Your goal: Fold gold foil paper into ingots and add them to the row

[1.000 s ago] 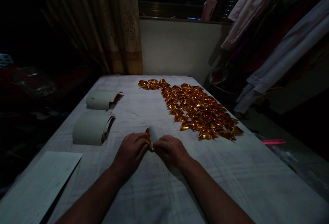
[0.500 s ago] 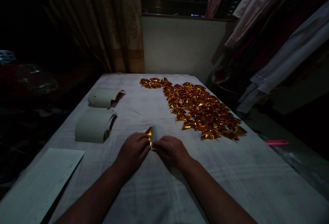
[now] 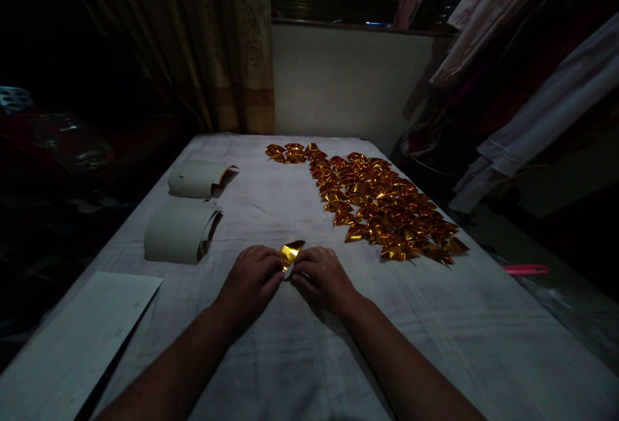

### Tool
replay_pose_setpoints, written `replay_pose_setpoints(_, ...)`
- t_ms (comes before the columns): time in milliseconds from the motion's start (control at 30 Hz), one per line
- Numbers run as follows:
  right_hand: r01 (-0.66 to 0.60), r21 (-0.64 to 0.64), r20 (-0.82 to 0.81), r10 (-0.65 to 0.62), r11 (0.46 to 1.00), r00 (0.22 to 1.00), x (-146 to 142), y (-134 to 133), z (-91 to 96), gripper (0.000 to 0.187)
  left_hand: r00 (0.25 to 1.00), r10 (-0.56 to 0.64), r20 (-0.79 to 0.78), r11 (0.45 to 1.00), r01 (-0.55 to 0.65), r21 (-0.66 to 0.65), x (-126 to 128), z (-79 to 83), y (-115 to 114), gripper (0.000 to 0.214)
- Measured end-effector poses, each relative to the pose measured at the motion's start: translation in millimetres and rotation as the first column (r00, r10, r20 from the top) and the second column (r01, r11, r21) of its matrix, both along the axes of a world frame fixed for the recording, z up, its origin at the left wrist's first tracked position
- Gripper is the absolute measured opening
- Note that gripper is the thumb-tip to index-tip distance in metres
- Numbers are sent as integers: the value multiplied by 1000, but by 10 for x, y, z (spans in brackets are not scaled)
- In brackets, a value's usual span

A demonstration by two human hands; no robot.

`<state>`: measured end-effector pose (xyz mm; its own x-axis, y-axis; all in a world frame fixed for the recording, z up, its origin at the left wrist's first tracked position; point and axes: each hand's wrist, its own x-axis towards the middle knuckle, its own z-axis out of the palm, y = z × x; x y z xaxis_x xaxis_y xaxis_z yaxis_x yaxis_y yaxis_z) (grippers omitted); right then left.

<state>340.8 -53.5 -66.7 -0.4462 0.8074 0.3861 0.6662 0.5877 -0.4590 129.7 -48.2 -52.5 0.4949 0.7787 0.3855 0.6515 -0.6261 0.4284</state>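
Observation:
A small piece of gold foil paper [image 3: 291, 252] stands between my two hands above the cloth-covered table. My left hand [image 3: 251, 276] pinches its left side with thumb and forefinger. On the other side my right hand [image 3: 320, 276] has its fingers closed on the paper's right edge. The lower part of the paper is hidden by my fingertips. To the right spreads a heap of folded gold foil pieces [image 3: 374, 195], with a few trailing off toward the far edge.
Two curled stacks of pale paper [image 3: 176, 234] lie at the left, one behind the other. A flat white board [image 3: 80, 337] rests at the near left. Beyond the table are a curtain [image 3: 227, 47], a wall and hanging clothes [image 3: 546, 124]; a pink handle [image 3: 526, 269] shows at the right.
The paper's pale back flap has been folded over, so its gold face now shows, slanting to the right. My hands stay nearly in place; the view has shifted slightly.

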Motion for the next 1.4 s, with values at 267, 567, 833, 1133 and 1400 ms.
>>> replay_pose_setpoints(267, 178, -159, -34, -186, 971, 982, -108, -6, 33, 7, 1000, 11, 4, 999, -11, -32, 5, -20, -5, 5)
replay_pose_setpoints(567, 293, -188, 19, -295, 938, 955, -195, -52, 87, 10, 1000, 19, -8, 999, -19, -38, 21, 7, -15, 6)
replay_pose_setpoints(833, 317, -180, 44, -314, 931, 948, -218, -58, 88, 11, 999, 39, -22, 997, -40, -70, 49, 16, -21, 7)
replay_pose_setpoints(1133, 311, -159, 42, -308, 937, 950, -212, -63, 30, 8, 993, 110, -33, 991, -112, -79, 111, 26, -54, 5)
replay_pose_setpoints(1400, 348, -134, 18, -349, 928, 937, -232, -85, 9, 10, 988, 152, -29, 983, -154, -102, 172, 58, -91, 7)
